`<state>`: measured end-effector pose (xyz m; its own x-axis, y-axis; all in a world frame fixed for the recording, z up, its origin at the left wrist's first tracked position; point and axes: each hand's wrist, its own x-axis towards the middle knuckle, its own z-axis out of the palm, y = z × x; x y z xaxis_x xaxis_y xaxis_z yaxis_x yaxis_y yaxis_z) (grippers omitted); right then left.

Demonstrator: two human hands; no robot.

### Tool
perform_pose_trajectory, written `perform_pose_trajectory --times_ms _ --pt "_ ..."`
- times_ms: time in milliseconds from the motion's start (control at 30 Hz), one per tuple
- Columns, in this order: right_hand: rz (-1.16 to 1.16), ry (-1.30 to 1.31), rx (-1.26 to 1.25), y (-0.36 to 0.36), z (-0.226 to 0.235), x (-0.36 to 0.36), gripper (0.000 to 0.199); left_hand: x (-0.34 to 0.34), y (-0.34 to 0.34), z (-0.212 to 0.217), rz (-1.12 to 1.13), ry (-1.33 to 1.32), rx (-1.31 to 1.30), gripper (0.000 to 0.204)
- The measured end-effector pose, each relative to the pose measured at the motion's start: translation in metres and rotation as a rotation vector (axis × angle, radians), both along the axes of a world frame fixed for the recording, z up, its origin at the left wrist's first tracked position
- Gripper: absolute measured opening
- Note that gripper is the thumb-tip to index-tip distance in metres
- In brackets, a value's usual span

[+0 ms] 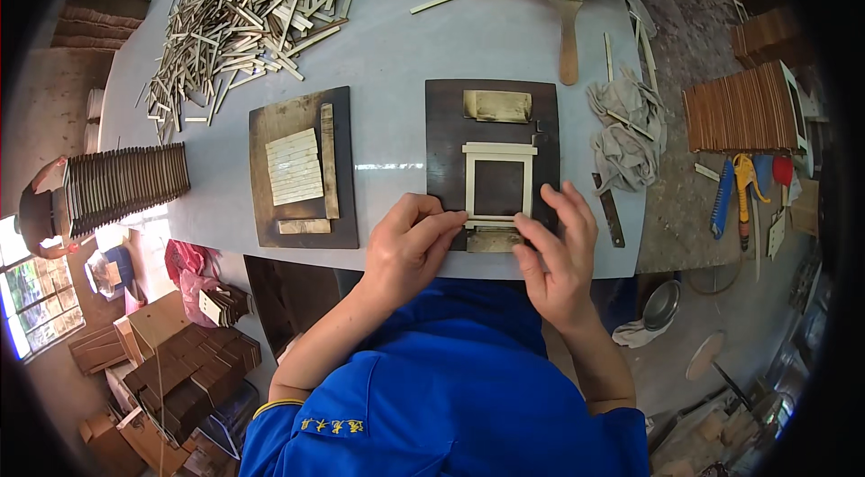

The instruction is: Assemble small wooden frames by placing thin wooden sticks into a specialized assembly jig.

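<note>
On a dark board (444,126) in front of me lies a small rectangular frame of pale wooden strips (528,184). My left hand (403,247) pinches the left end of its near wooden strip (492,220). At that strip's other end, my right hand (560,261) has its fingers apart, the fingertips against or very near the corner. A worn wooden block (497,106) sits on the board beyond the frame, and a second block (491,242) lies just on the near side. Fingers partly cover both near corners.
Left of it, another board (261,144) carries a panel of pale slats (295,167) between wooden stops. A large heap of loose strips (261,4) covers the far left. Rightward are a brush (568,40), a crumpled rag (623,139), a dark metal strip (610,211) and stacked brown panels (739,108).
</note>
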<state>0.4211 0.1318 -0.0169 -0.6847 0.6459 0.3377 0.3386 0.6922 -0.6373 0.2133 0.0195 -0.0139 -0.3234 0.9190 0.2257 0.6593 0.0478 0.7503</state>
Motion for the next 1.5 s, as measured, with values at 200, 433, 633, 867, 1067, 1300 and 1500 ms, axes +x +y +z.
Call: perform_pose_trajectory --times_ms 200,433,633,867,1067,1300,1500 --pt "0.053 -0.107 0.111 -0.003 -0.001 -0.007 0.032 0.001 0.001 -0.003 -0.009 0.011 0.028 0.021" --pt "0.050 -0.143 0.109 -0.004 -0.001 -0.010 0.034 0.000 0.000 -0.004 -0.014 0.036 0.035 0.021" --pt "0.036 -0.168 0.100 -0.004 0.001 -0.012 0.035 -0.004 0.000 0.003 -0.059 0.006 -0.010 0.026" --pt "0.012 -0.182 0.115 -0.002 0.005 -0.013 0.033 -0.012 -0.005 0.041 -0.089 -0.208 -0.248 0.036" --pt "0.012 -0.192 0.112 0.001 0.007 -0.009 0.032 -0.014 -0.006 0.048 -0.124 -0.396 -0.284 0.043" --pt "0.002 -0.200 0.126 0.002 0.005 -0.005 0.033 -0.010 -0.007 0.046 -0.138 -0.436 -0.279 0.042" --pt "0.010 -0.181 0.102 0.000 0.002 0.000 0.037 0.001 -0.003 0.037 -0.166 -0.077 -0.193 0.045"
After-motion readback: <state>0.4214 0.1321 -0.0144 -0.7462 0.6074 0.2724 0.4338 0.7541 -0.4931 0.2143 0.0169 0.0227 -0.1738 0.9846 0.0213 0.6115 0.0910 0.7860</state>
